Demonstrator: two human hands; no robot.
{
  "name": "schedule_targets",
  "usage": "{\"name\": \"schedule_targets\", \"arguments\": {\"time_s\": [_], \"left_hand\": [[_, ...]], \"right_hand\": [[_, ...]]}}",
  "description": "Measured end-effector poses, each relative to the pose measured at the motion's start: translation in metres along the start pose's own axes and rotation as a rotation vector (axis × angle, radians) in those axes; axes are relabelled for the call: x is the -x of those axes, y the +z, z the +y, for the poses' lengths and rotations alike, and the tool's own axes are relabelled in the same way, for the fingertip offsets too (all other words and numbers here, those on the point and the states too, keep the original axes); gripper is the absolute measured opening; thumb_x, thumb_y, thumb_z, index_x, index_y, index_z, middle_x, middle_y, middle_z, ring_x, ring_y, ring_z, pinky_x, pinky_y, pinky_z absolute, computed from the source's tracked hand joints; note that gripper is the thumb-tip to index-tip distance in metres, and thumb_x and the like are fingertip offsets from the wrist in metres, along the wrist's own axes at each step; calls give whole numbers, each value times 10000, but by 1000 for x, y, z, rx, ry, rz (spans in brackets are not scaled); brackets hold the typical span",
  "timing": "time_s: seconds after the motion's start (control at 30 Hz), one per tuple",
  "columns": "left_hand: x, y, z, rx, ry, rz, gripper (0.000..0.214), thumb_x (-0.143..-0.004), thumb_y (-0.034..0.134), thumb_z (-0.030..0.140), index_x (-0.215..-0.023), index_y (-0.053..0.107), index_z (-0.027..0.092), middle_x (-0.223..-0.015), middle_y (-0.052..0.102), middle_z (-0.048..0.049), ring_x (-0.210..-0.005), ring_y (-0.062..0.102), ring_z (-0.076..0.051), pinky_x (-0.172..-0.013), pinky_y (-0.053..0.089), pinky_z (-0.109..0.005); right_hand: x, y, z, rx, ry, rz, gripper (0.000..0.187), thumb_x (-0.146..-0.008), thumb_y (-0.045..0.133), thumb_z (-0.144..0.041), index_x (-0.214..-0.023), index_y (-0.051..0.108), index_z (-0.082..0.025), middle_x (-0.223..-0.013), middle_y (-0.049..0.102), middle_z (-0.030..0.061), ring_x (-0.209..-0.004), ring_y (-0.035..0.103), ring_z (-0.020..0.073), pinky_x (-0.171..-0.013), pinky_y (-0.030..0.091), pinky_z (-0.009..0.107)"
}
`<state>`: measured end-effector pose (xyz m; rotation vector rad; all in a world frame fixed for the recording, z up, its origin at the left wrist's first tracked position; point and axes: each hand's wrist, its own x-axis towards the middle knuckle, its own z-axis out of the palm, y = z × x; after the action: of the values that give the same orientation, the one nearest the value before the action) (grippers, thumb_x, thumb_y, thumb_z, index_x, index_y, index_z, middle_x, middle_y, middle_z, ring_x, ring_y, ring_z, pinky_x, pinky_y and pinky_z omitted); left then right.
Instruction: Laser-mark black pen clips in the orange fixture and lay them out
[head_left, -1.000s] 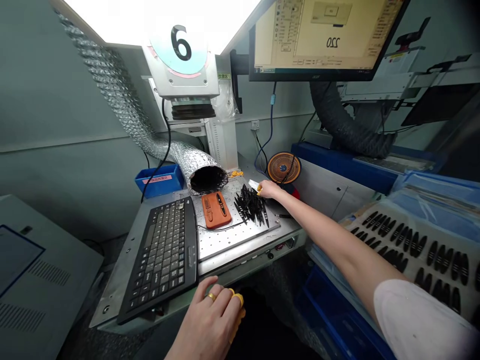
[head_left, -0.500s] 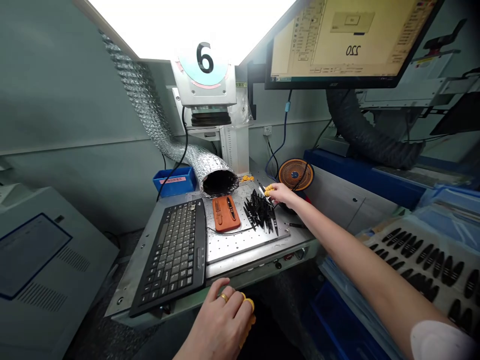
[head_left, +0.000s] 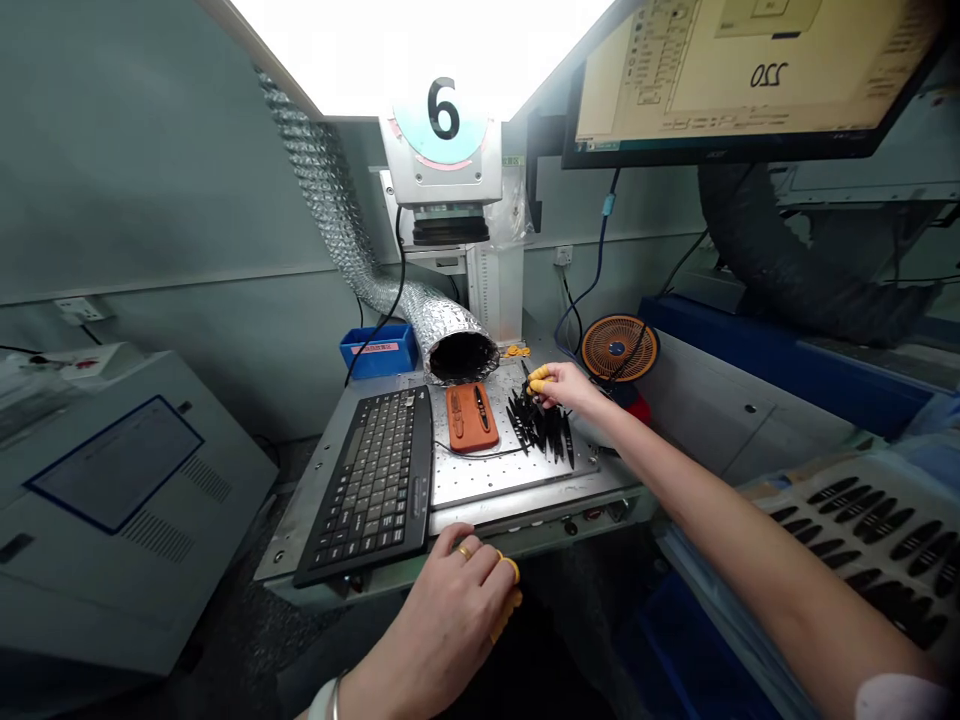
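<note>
My right hand [head_left: 559, 387], with yellow finger cots, is at the back of a pile of slender black pieces [head_left: 553, 432] with pointed ends. Its fingers are pinched on one slender black piece [head_left: 525, 369], whose tip shows above them. My left hand [head_left: 465, 605] hovers in front of the table edge, fingers curled down and also wearing yellow cots; whatever they hold, if anything, is hidden. A reddish-brown fixture [head_left: 463, 440] lies left of the pile. One of its two shaped recesses carries a black piece [head_left: 481, 408].
A black keyboard [head_left: 375, 480] lies at the left of the metal plate [head_left: 480, 485]. Behind stand a foil duct [head_left: 450, 320], a blue bin [head_left: 382, 360] and an orange fan [head_left: 619, 348]. Above hangs a machine head [head_left: 442, 180]. Rows of black pieces [head_left: 892, 530] lie at right.
The view has turned a little to the left, so things sit further right. My right hand stays at the pile, its fingers now lower against it. My left hand remains curled by the table edge.
</note>
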<state>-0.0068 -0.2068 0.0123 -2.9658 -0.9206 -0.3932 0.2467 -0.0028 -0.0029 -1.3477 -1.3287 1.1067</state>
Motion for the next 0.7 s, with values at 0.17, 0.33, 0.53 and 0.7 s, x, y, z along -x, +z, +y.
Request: {"name": "schedule_targets", "arguments": {"time_s": [0.17,0.33,0.53,0.7], "left_hand": [[-5,-1,-9,14,-53,-24,107,-822,446,78,-811,470,182,-787,527,2,-709,486,-140,-873,358,-378],[-15,-7,-29,117,-144,-4,78,-881,443,172,-853,514,184,-835,562,-7,-777,505,-144,-872,353,-360],[-34,-10,-77,280,-393,30,154,-882,468,283,-807,549,177,-825,588,-10,-786,519,-153,-735,363,-301],[-50,-7,-114,229,-472,77,173,-850,484,316,-792,558,171,-831,581,-29,-780,512,-165,-680,368,-282]], "right_hand": [[-7,20,11,100,-83,-84,40,-817,530,-106,-846,539,-132,-717,587,27,-536,566,97,-433,466,175],[-13,39,17,296,-186,-62,58,-821,501,-150,-861,543,-147,-744,597,9,-596,585,92,-462,411,139],[-12,54,8,291,-110,-87,68,-802,477,-154,-824,541,-149,-735,592,21,-603,584,120,-474,418,173],[-8,52,1,483,-163,-54,125,-789,445,-127,-849,549,-159,-693,595,13,-633,566,139,-560,398,203]]}}
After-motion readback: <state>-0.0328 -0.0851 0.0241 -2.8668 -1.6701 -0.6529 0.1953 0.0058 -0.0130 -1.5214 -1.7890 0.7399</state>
